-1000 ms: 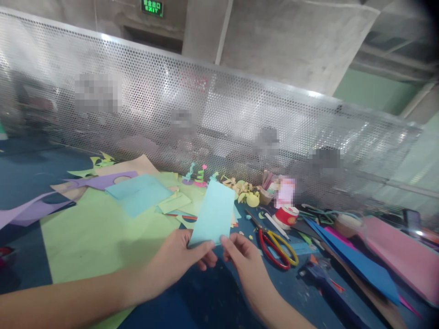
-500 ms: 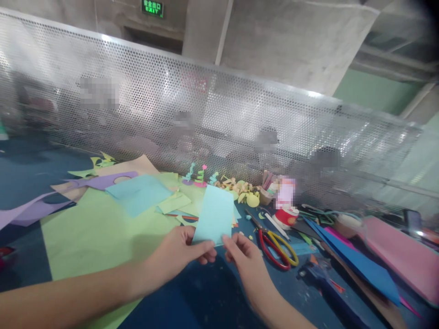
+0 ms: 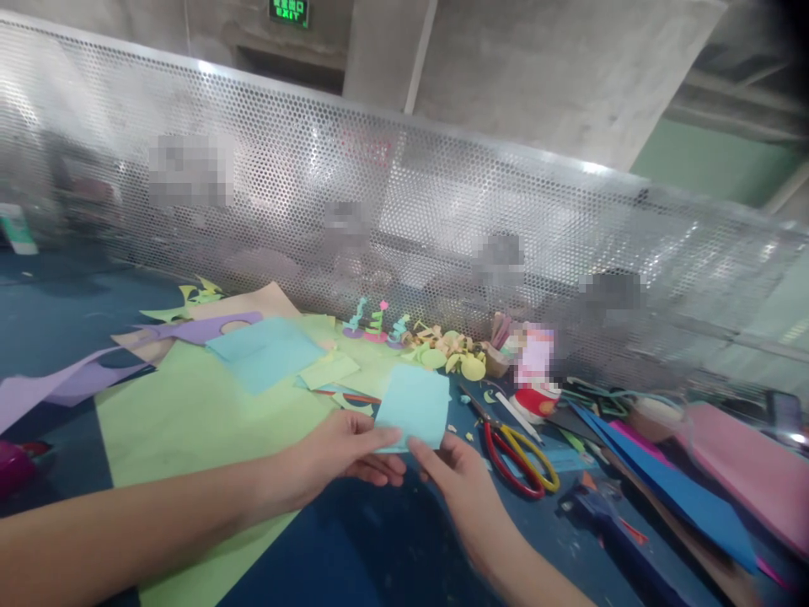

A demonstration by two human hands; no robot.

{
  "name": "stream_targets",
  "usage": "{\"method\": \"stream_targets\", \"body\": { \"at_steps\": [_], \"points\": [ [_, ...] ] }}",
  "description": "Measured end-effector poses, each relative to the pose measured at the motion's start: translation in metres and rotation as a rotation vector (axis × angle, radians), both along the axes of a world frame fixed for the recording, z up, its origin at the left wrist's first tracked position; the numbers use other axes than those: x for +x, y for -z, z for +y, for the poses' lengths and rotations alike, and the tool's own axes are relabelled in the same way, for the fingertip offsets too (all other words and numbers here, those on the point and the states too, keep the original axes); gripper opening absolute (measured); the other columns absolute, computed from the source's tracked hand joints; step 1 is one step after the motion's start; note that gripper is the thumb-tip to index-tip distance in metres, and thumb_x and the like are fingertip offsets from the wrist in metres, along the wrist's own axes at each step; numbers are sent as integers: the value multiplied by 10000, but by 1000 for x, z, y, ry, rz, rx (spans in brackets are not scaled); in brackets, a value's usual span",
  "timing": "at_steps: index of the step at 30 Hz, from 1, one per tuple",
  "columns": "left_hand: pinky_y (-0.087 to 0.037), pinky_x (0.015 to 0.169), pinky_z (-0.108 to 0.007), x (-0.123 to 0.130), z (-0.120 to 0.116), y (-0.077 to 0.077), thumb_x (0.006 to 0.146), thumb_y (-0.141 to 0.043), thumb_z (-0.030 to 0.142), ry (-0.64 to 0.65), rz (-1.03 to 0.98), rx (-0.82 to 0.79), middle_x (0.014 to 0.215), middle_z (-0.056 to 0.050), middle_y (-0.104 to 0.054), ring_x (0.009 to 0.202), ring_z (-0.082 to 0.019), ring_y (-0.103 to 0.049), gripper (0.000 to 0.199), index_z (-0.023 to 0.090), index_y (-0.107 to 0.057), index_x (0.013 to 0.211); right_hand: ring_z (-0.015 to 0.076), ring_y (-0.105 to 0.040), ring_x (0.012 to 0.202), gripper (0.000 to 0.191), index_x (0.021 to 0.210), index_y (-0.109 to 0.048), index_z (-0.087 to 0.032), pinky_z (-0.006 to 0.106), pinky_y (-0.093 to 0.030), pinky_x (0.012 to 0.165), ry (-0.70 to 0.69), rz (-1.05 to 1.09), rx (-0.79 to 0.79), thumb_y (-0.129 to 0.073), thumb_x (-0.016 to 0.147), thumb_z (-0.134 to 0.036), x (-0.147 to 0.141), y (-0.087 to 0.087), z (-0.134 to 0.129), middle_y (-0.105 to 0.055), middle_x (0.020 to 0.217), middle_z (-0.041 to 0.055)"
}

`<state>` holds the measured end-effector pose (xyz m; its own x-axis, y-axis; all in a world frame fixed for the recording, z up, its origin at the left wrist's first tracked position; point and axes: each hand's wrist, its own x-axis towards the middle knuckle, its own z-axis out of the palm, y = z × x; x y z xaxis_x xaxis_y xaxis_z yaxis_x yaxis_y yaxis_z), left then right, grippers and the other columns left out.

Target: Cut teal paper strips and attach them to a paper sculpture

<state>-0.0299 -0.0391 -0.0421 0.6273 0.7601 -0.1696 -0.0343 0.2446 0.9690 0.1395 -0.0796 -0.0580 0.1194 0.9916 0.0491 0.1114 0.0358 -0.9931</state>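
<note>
A light-blue sheet of paper (image 3: pixel 414 400) is held between my two hands above the front of the table. My left hand (image 3: pixel 360 451) pinches its lower left corner, thumb on top and fingers beneath. My right hand (image 3: pixel 448 464) grips the lower right part, its thumb on the bottom edge. Just to the right lie scissors (image 3: pixel 518 459) with one red and one yellow handle. Under and beside my left forearm spreads a large light-green sheet (image 3: pixel 221 430). Another light-blue sheet (image 3: pixel 265 354) rests on the green one.
Small paper spiral figures (image 3: pixel 376 324) stand at the back beside yellow paper scraps (image 3: pixel 464 358). A red and white cup-like object (image 3: pixel 536 400), a white pen (image 3: pixel 518 417), a dark-blue glue gun (image 3: pixel 607 523) and coloured sheets (image 3: pixel 746 455) lie right. Behind runs a perforated metal screen (image 3: pixel 271 169).
The light-blue paper in my hands now looks shorter and wider, tilted lower toward the table. My right thumb has come further onto it. The view has shifted slightly.
</note>
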Motion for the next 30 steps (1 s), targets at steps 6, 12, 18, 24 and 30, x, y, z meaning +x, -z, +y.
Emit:
{"method": "stream_targets", "body": {
  "at_steps": [6,12,18,24,30],
  "points": [
    [-496,701,-230,0,1,2,715,-656,355,12,13,25,793,-75,-710,745,-152,-663,249,125,-679,806,128,-464,565,305,743,-605,-141,250,-371,564,-27,122,-31,-673,676,-431,-3,4,-1,-545,610,-8],
    [-506,721,-228,2,-6,-3,752,-615,343,32,4,-26,822,-97,-711,777,-165,-670,244,111,-675,798,141,-507,601,279,750,-605,-146,266,-400,598,-53,179,-64,-681,679,-405,-10,4,-6,-581,637,2],
    [-506,766,-245,1,-1,-3,760,-599,287,83,23,12,911,-107,-702,856,-188,-662,217,118,-678,869,122,-467,561,292,689,-585,-146,266,-394,579,-3,180,-85,-714,642,-404,-3,11,2,-528,580,-23],
    [-507,772,-239,1,0,-1,733,-633,259,82,37,37,880,-98,-706,843,-177,-661,211,111,-685,873,139,-509,594,273,712,-585,-141,278,-404,607,-53,196,-91,-692,670,-388,-4,10,1,-559,615,-4],
    [-511,742,-230,0,4,1,707,-667,291,92,56,63,858,-93,-709,799,-158,-662,235,116,-691,861,153,-531,606,296,718,-589,-138,279,-398,606,-76,177,-110,-686,666,-413,-2,15,3,-585,614,10]
  ]
}}
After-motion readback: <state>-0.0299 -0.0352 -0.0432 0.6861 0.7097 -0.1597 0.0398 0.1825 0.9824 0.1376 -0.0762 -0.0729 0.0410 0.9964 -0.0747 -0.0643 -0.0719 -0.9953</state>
